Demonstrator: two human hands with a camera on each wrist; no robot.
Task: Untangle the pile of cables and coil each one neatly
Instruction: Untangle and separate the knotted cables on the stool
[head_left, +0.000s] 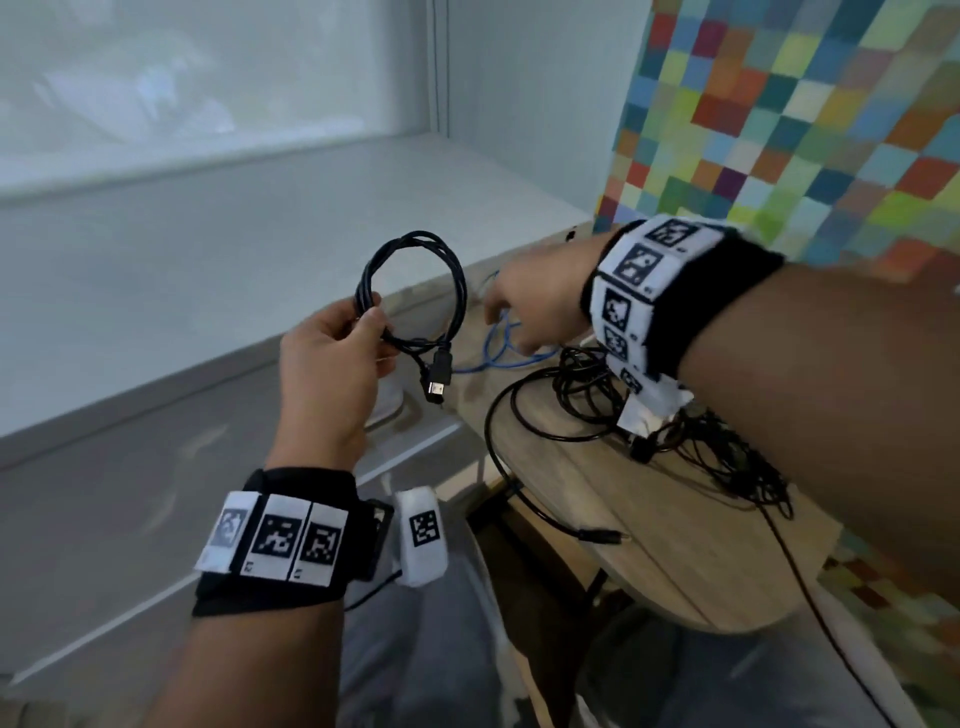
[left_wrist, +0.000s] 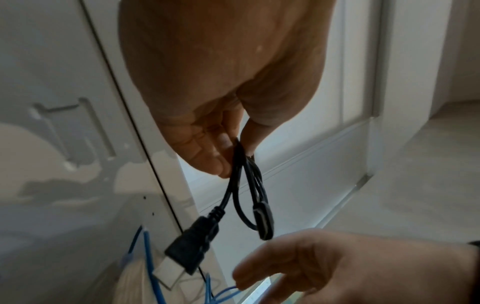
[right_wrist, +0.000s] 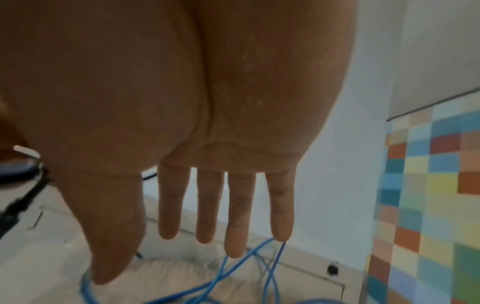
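Left hand (head_left: 332, 364) grips one coiled black cable (head_left: 415, 291); right hand (head_left: 535, 296) spread.

Black wristbands (head_left: 291, 551), white square-code tags; bare forearms; grey trousers (head_left: 415, 654).

Soft, even daylight is cast from the frosted window (head_left: 208, 78). Motion blur is seen across all views. Both palms are left in shadow, and straight lines are bent near the edges.
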